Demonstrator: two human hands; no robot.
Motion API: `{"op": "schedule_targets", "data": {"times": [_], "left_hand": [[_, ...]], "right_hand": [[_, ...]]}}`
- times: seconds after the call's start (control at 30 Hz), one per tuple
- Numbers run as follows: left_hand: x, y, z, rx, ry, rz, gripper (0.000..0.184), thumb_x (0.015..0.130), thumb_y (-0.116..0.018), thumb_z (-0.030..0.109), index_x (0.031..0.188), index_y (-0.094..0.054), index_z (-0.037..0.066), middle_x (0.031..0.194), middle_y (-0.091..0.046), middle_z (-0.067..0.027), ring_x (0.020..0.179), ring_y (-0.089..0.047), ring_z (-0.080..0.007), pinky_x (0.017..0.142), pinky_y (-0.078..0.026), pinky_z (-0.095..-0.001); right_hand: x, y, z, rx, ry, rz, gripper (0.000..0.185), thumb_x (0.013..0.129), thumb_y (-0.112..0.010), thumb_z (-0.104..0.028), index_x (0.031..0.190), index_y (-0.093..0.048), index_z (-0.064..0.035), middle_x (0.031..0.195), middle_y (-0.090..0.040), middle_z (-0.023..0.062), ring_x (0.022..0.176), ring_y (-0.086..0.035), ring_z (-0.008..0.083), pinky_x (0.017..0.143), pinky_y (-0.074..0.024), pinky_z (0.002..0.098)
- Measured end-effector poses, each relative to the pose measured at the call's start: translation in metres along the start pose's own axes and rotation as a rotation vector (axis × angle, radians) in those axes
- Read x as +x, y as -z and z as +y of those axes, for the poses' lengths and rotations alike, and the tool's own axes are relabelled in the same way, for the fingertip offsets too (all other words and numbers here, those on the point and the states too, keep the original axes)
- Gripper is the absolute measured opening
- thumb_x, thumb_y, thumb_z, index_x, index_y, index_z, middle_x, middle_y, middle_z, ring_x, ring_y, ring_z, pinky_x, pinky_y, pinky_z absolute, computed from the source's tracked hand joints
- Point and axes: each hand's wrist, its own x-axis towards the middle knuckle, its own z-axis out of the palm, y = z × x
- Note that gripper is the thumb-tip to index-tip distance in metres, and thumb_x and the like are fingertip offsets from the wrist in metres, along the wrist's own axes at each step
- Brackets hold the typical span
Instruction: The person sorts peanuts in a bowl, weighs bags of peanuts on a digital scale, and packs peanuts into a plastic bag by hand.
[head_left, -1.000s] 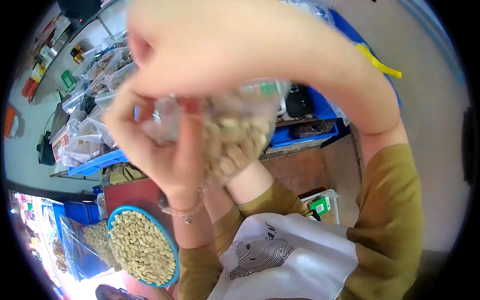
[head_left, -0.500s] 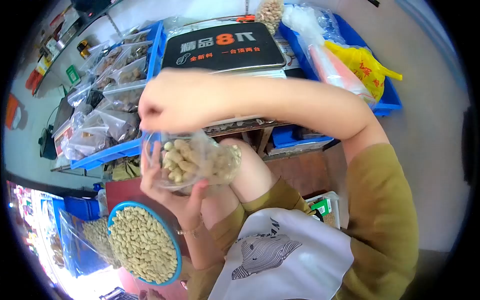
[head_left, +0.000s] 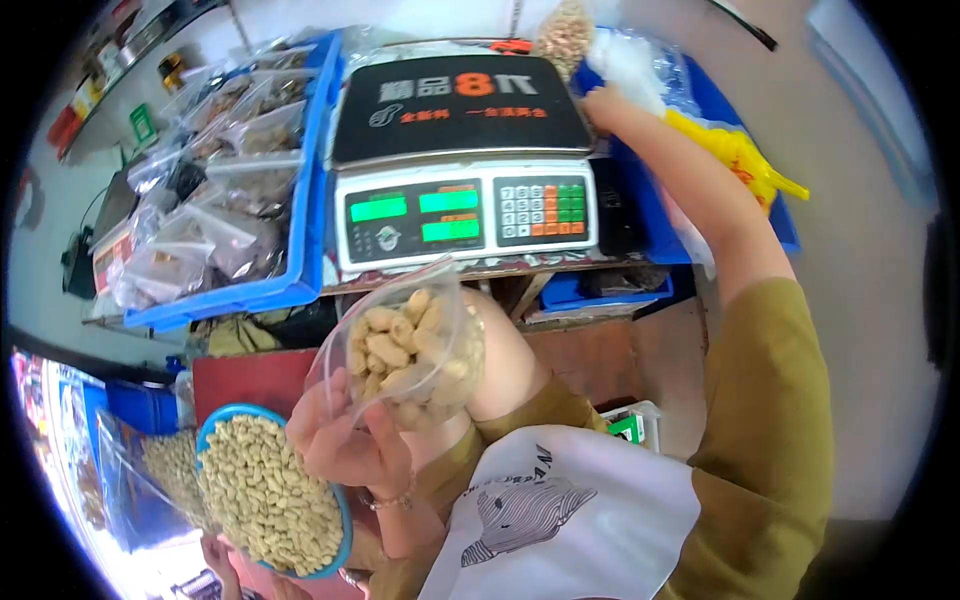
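My left hand [head_left: 352,440] grips the lower side of a clear plastic bag [head_left: 450,375] over my lap. Peanuts in their shells [head_left: 398,335] fill the bag, and its mouth stands open. Beyond the electronic scale [head_left: 460,105], my right hand [head_left: 604,108] reaches to the scale's right edge, beside a white plastic bag [head_left: 628,70] in a blue tray. Its fingers are too small and partly hidden to make out. Left of my lap, a round blue basin [head_left: 345,530] is heaped with shelled-looking pale peanuts [head_left: 265,490].
A blue tray [head_left: 305,220] of zip bags with dried goods stands left of the scale. To the right, another blue tray [head_left: 785,235] holds a yellow bag [head_left: 740,155]. Behind the scale stands a bag of nuts [head_left: 565,40]. Another person's hand [head_left: 220,560] shows at lower left.
My right hand has left the bag's mouth and moved right and away, past the scale. The bag has lowered slightly in my left hand, and the scale's display is uncovered.
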Motion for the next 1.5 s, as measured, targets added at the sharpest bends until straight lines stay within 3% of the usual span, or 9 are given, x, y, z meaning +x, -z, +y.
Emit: {"op": "schedule_targets", "data": {"times": [0.2, 0.23, 0.33, 0.57, 0.7, 0.83, 1.0, 1.2, 1.5], "left_hand": [[0.041, 0.039, 0.036, 0.31, -0.016, -0.161, 0.017, 0.072, -0.07, -0.002, 0.085, -0.062, 0.001, 0.079, -0.062, -0.0127, 0.068, -0.057, -0.025, 0.06, -0.045, -0.0327], [0.048, 0.04, 0.044, 0.291, -0.008, -0.19, 0.014, 0.073, -0.071, -0.001, 0.083, -0.061, 0.001, 0.077, -0.062, -0.0115, 0.068, -0.056, -0.0239, 0.062, -0.045, -0.0324], [0.057, 0.04, 0.046, 0.224, -0.062, -0.263, 0.016, 0.066, -0.071, -0.002, 0.08, -0.065, 0.001, 0.074, -0.062, -0.0095, 0.064, -0.056, -0.0231, 0.058, -0.043, -0.032], [0.05, 0.04, 0.049, 0.087, 0.059, -0.228, 0.031, 0.063, -0.075, -0.01, 0.089, -0.063, 0.003, 0.076, -0.063, -0.0084, 0.065, -0.057, -0.022, 0.056, -0.044, -0.0293], [0.036, 0.044, 0.043, -0.028, 0.173, -0.19, 0.037, 0.067, -0.079, -0.006, 0.096, -0.057, 0.001, 0.084, -0.062, -0.0096, 0.069, -0.058, -0.0172, 0.059, -0.046, -0.0241], [0.028, 0.037, 0.042, -0.08, 0.248, -0.139, 0.044, 0.067, -0.083, -0.002, 0.101, -0.054, 0.0, 0.081, -0.061, -0.0085, 0.071, -0.057, -0.0145, 0.062, -0.046, -0.0237], [0.025, 0.04, 0.048, 0.028, 0.345, -0.125, 0.035, 0.068, -0.081, -0.002, 0.092, -0.055, 0.002, 0.083, -0.056, -0.0054, 0.073, -0.053, -0.0138, 0.068, -0.043, -0.0238], [0.014, 0.043, 0.052, 0.055, 0.442, -0.069, 0.019, 0.073, -0.073, -0.005, 0.082, -0.057, 0.0, 0.076, -0.053, -0.006, 0.071, -0.052, -0.0163, 0.066, -0.044, -0.0253], [0.028, 0.037, 0.037, 0.216, 0.287, -0.119, 0.013, 0.073, -0.067, -0.008, 0.079, -0.059, -0.001, 0.077, -0.057, -0.0073, 0.074, -0.054, -0.0191, 0.066, -0.044, -0.0282]], "right_hand": [[0.012, -0.024, -0.009, 0.059, -0.036, -0.01, 0.025, 0.068, -0.074, -0.031, 0.085, -0.074, -0.0135, 0.089, -0.073, 0.008, 0.085, -0.07, 0.0241, 0.07, -0.0488, 0.0375], [0.002, -0.013, -0.01, 0.09, -0.051, 0.016, 0.019, 0.081, -0.059, -0.023, 0.085, -0.073, -0.0113, 0.085, -0.071, 0.0116, 0.083, -0.069, 0.029, 0.077, -0.0487, 0.0399], [0.008, -0.016, -0.011, 0.084, -0.103, 0.03, 0.025, 0.07, -0.071, -0.033, 0.085, -0.074, -0.0142, 0.09, -0.072, 0.0107, 0.084, -0.07, 0.0255, 0.07, -0.0482, 0.0373], [-0.027, 0.08, 0.013, 0.409, -0.103, 0.171, 0.019, 0.071, -0.061, -0.007, 0.089, -0.066, -0.0034, 0.089, -0.068, 0.0198, 0.085, -0.066, 0.0357, 0.072, -0.0524, 0.0444], [-0.097, 0.18, 0.003, 1.013, 0.195, 0.63, 0.015, 0.082, -0.067, -0.014, 0.089, -0.058, -0.0053, 0.076, -0.057, -0.0014, 0.068, -0.051, 0.007, 0.063, -0.0416, 0.0236], [-0.197, 0.258, -0.076, 1.498, 0.604, 0.685, 0.023, 0.076, -0.077, -0.01, 0.091, -0.06, -0.0091, 0.084, -0.064, -0.0039, 0.076, -0.056, 0.0031, 0.065, -0.0399, 0.0185], [-0.225, 0.271, -0.142, 1.294, 1.016, 0.474, 0.014, 0.078, -0.074, -0.016, 0.088, -0.067, -0.0091, 0.091, -0.065, -0.0001, 0.088, -0.052, 0.0204, 0.08, -0.0437, 0.0324], [-0.225, 0.243, -0.118, 1.252, 1.018, 0.589, 0.014, 0.082, -0.066, -0.023, 0.088, -0.066, -0.0111, 0.116, -0.052, 0.0102, 0.105, -0.042, 0.0319, 0.094, -0.0329, 0.0434], [-0.229, 0.219, -0.114, 1.222, 0.957, 0.671, 0.014, 0.085, -0.066, -0.014, 0.084, -0.058, -0.003, 0.084, -0.057, 0.0115, 0.08, -0.057, 0.0319, 0.072, -0.0478, 0.0382]]}}
